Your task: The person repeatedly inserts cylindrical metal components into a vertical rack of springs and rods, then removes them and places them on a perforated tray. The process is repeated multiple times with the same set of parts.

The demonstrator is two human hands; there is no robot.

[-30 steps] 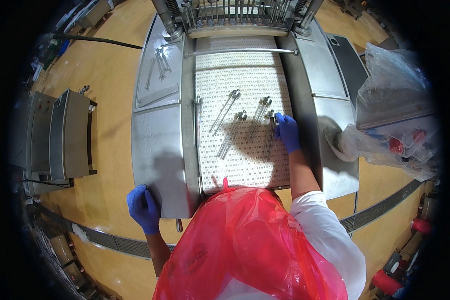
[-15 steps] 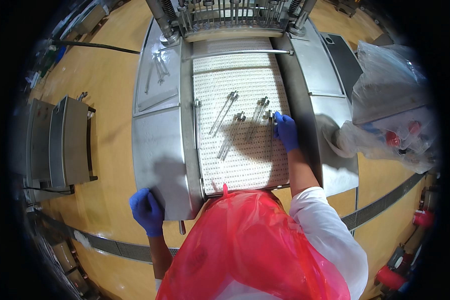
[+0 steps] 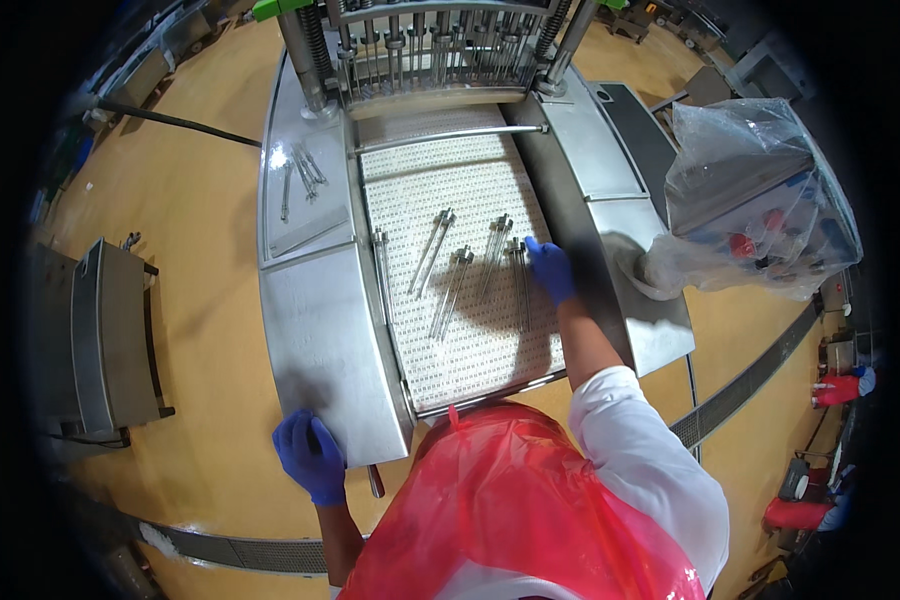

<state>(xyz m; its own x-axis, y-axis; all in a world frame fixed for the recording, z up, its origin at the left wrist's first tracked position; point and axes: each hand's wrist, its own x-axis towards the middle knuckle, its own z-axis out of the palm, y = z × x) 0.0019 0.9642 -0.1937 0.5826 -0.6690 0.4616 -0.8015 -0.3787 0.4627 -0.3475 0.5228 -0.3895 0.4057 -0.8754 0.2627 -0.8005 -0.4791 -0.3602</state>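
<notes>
My right hand (image 3: 551, 272), in a blue glove, reaches over the right side of the white conveyor belt (image 3: 470, 375). Its extended fingertips are beside the metal head of a needle cluster (image 3: 522, 285); I cannot tell whether they touch it. More needle clusters with round metal heads lie on the belt: one slanted at the upper left (image 3: 431, 252), one lower down (image 3: 452, 293) and one further right (image 3: 494, 258). Along the belt's left edge lies another (image 3: 383, 275). By the machine's near left corner rests my left hand (image 3: 311, 457), also gloved, its fingers loosely curled with a gap to the thumb.
At the far end stands a press-like head (image 3: 440, 55) with rows of vertical needles. A metal bar (image 3: 450, 140) crosses the belt. Loose needles (image 3: 302, 180) lie on the left steel top (image 3: 315, 330). A plastic-wrapped control box (image 3: 760, 215) juts out at right.
The view has shifted, showing more of the needle head at the far end. My right hand stays beside the same needle cluster. My left hand stays by the corner, its fingers slightly looser.
</notes>
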